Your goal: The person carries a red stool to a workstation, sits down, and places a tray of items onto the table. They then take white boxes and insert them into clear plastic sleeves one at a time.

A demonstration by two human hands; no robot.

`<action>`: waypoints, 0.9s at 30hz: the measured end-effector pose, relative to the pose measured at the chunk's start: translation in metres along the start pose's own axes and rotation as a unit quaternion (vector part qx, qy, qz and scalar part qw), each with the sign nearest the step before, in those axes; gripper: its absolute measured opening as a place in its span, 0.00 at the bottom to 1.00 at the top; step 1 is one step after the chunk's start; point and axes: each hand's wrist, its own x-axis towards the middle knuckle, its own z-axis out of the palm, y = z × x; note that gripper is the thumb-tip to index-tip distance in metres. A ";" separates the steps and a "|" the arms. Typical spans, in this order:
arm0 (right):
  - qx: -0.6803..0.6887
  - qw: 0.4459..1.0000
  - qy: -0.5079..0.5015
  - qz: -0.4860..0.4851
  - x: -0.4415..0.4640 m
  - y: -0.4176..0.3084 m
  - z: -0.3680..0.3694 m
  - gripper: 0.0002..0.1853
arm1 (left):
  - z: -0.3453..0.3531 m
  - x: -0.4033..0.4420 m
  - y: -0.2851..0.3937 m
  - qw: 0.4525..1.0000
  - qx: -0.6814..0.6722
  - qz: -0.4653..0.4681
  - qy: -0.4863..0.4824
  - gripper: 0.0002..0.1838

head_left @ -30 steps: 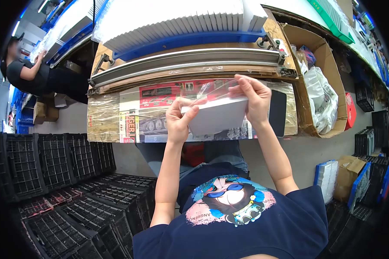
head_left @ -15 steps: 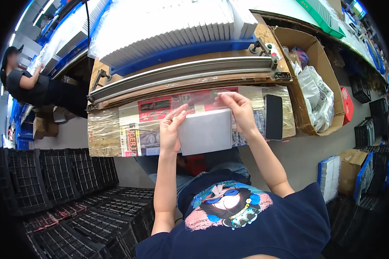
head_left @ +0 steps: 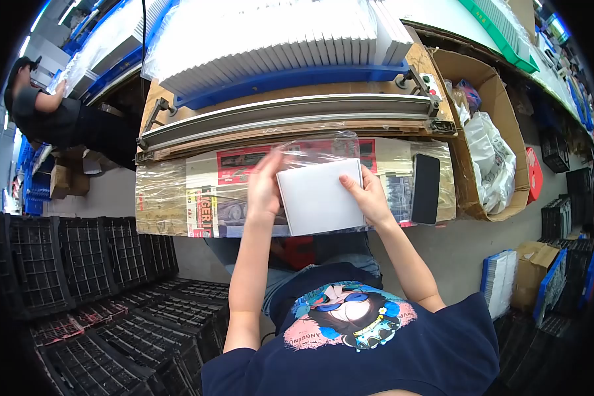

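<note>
A flat white box (head_left: 320,198) lies above the front edge of the work surface, with loose clear plastic film (head_left: 340,144) sticking out past its far side. My right hand (head_left: 371,198) is closed on the box's right side, thumb across the top face and the other fingers at the edge. Beside the upper left corner is my left hand (head_left: 264,186), close to the film. Its fingertips are smeared by motion, so whether they pinch the film cannot be made out. A dark phone (head_left: 426,189) rests to the right of the box.
Behind the taped cardboard surface (head_left: 168,198) runs a long metal sealing bar (head_left: 290,117). Beyond it, a blue tray (head_left: 277,80) holds a row of white boxes (head_left: 270,46). A carton (head_left: 505,191) with plastic bags stands right, black crates (head_left: 86,257) left. Another person (head_left: 43,109) works far left.
My right hand has come down from the film onto the box's right side. The left hand has risen slightly along the left edge. The film now stands out beyond the far side.
</note>
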 end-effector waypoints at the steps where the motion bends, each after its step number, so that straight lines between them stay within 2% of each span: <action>1: 0.003 1.000 0.002 0.009 0.004 0.001 0.000 0.21 | 0.002 0.005 0.009 1.000 0.012 0.014 0.019 0.16; 3: 0.007 1.000 0.005 0.026 0.013 0.000 -0.002 0.20 | -0.008 0.022 0.017 0.995 -0.026 0.067 0.067 0.18; 5: 0.016 0.999 0.013 0.026 0.022 0.000 0.001 0.20 | -0.020 0.027 0.020 0.994 -0.042 0.071 0.073 0.21; 7: 0.021 0.999 0.021 0.022 0.032 -0.003 0.005 0.20 | -0.009 0.013 0.019 0.999 0.013 0.017 0.035 0.23; 8: 0.022 0.999 0.023 0.017 0.037 -0.007 0.008 0.20 | 0.003 0.004 0.020 0.999 0.035 -0.026 0.010 0.23; 9: 0.024 0.999 0.026 0.014 0.041 -0.009 0.012 0.20 | 0.001 0.007 0.015 0.995 0.077 -0.015 -0.054 0.22; 13: 0.021 0.998 0.057 0.011 0.056 -0.014 0.018 0.18 | 0.004 0.027 0.008 0.995 0.080 -0.021 -0.059 0.18; 17: 0.049 0.993 0.081 0.067 0.061 0.000 0.012 0.20 | -0.007 0.044 -0.003 0.994 0.059 -0.020 -0.088 0.17; 27: 0.062 0.991 0.103 0.053 0.061 0.004 0.014 0.19 | -0.006 0.045 -0.005 0.995 0.037 -0.014 -0.091 0.16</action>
